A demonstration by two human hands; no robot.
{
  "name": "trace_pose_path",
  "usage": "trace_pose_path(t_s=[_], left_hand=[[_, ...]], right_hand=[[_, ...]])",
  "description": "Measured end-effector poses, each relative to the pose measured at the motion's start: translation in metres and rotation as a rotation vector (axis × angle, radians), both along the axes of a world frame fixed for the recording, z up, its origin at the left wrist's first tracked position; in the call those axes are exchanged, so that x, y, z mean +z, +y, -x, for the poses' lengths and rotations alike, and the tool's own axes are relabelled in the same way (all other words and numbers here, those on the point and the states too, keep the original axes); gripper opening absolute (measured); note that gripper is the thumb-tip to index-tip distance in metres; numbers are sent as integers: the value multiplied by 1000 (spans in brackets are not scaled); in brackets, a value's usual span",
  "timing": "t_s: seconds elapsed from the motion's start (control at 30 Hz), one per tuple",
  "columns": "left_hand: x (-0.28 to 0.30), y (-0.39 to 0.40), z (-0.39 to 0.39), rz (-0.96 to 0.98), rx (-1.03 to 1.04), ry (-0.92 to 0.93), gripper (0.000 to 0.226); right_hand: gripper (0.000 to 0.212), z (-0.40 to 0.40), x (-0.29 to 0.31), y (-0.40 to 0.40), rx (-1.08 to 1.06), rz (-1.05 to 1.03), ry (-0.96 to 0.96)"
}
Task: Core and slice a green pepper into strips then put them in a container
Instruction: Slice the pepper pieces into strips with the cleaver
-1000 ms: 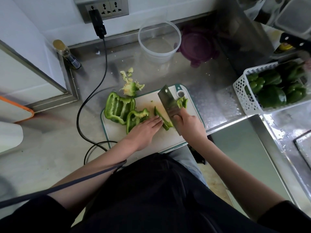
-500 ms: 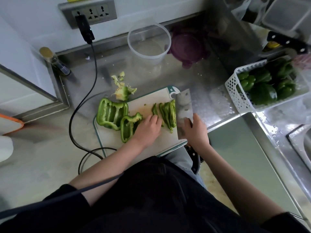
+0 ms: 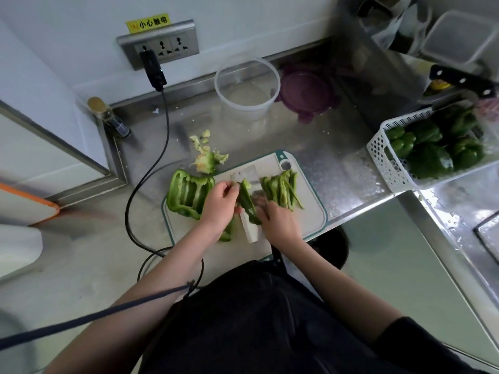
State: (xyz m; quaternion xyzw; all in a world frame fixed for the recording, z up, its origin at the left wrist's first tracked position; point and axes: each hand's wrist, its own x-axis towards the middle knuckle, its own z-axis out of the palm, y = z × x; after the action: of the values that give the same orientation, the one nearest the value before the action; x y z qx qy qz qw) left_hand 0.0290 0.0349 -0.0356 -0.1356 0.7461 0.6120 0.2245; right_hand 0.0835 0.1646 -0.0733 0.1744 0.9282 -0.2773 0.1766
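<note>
Looking down from the head camera, both hands are seen meeting over the cutting board (image 3: 310, 220). A dark green pepper piece (image 3: 247, 202) is pinched at its upper end by the curled fingers of the left hand (image 3: 220, 205); the piece's long axis runs from the far left down toward the near right. The lower end of the same piece is gripped by the right hand (image 3: 279, 221), fingers curled. A cleaver (image 3: 249, 203) lies flat on the board beneath the piece, blade pointing away from the person; its handle seems to pass under the right hand, though this is blurred. Just right of the hands, a pile of cut strips (image 3: 282, 188) is laid out on the board, strips running roughly away from the person. At the board's left edge an opened pepper section (image 3: 187, 193) rests, ribs up. The torn-out core (image 3: 208, 160) sits on the steel counter (image 3: 337, 163) beyond it. Farther back, a clear round container (image 3: 247, 87) stands upright near the wall.
</note>
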Motion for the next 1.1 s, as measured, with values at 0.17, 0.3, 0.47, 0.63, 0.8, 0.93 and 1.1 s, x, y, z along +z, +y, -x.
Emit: trace_pose_path(t_s=[0.17,0.3,0.47,0.63,0.8,0.93,1.1], left_hand=[[0,-12,3,64,-39,42,18],[5,-3,1,-14,-40,48,10],[3,3,-1,-158,-50,-85,3],[0,17,-5,-194,93,-141,10],[0,26,-8,96,27,-18,24],[14,28,-9,397,-199,261,19],[17,32,-12,394,-266,352,18]], right_hand=[[29,3,18,8,-168,171,200],[22,6,39,-3,-63,508,117],[29,3,34,-8,-133,529,221],[22,-1,36,-22,-339,587,270],[25,-4,32,-30,-330,399,425],[27,-1,35,-33,-372,408,433],[27,-1,41,-36,-358,378,454]])
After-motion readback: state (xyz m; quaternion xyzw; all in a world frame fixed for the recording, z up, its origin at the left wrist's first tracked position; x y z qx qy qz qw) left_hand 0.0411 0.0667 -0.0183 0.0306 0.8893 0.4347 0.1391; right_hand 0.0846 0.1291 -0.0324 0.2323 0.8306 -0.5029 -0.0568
